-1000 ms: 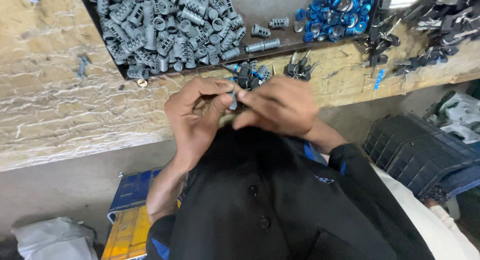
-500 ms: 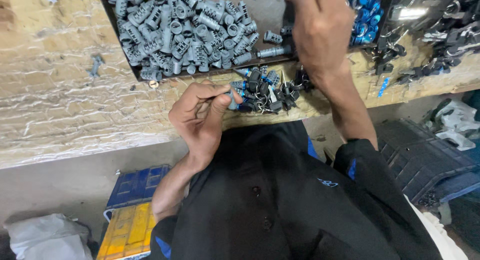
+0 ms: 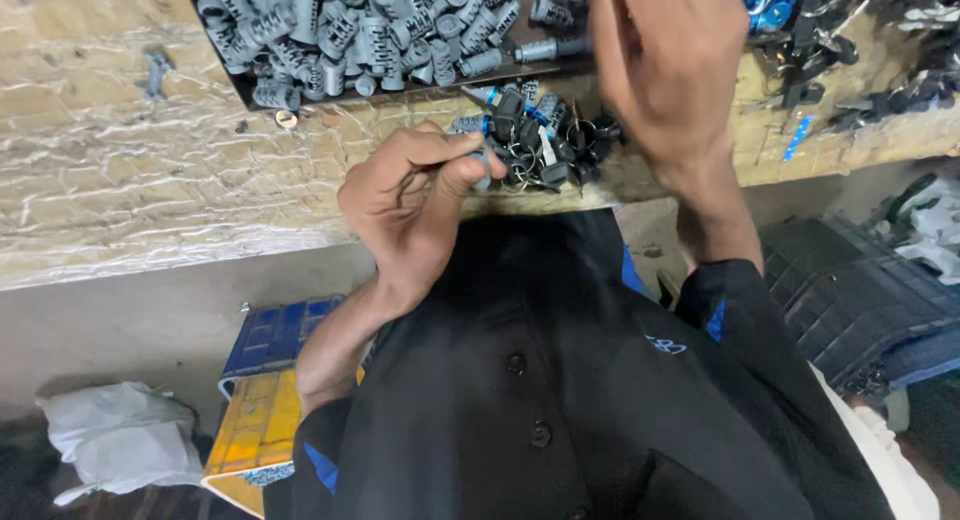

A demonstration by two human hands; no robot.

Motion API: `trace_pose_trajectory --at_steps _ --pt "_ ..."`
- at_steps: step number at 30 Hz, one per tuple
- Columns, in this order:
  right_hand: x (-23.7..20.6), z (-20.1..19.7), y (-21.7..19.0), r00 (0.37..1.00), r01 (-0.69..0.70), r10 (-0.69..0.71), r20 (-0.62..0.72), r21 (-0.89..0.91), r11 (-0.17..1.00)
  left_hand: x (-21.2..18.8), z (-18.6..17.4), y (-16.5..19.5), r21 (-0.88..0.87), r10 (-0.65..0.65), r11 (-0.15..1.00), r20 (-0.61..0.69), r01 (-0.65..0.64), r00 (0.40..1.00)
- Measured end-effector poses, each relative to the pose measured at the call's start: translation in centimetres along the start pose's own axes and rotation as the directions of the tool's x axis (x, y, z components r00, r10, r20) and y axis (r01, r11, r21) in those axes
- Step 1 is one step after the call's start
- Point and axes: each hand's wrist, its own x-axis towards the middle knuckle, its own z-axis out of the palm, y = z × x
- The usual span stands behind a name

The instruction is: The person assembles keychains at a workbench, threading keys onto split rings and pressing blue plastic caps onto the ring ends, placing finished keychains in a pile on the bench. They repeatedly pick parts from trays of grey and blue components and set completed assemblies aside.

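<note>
on the left, the wooden desk (image 3: pixel 130 190) is rough and pale. a dark tray (image 3: pixel 250 88) on it is full of grey metal tubes (image 3: pixel 350 30). the left hand (image 3: pixel 405 195) is at the desk's edge, its grip pinched shut on a small grey and blue part (image 3: pixel 478 152). just beside it sits a heap of small black and blue parts (image 3: pixel 545 145). the right hand (image 3: pixel 665 65) is raised over the tray, and you cannot tell if its grip is apart or together.
</note>
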Motion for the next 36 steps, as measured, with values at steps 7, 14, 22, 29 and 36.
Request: trace_pose_trajectory --at_steps 7,14,22,29,36 --pt "-6.0 -0.2 -5.2 0.995 0.090 -0.072 -0.064 0.363 0.927 0.5 1.5 0.0 0.312 -0.020 0.950 -0.008 0.021 1.000" --pt "-8.4 0.7 -4.4 0.983 0.134 -0.182 0.009 0.645 0.753 0.7 -0.7 -0.5 -0.233 -0.381 0.846 0.365 0.480 0.849" --pt "-11.6 4.2 -3.8 0.862 0.471 -0.400 -0.311 0.201 0.859 -1.1 0.4 -0.4 -0.100 -0.520 0.797 0.387 0.595 0.762" --pt "-11.1 1.5 -3.8 0.973 -0.013 0.113 -0.203 0.436 0.900 -1.3 -0.2 1.5 0.426 0.024 0.905 -0.012 -0.017 1.000" --pt "-10.2 1.5 -6.3 0.972 -0.222 0.232 -0.041 0.175 0.959 -0.2 -2.5 -0.9 -0.094 -0.094 0.993 -0.207 0.076 0.974"
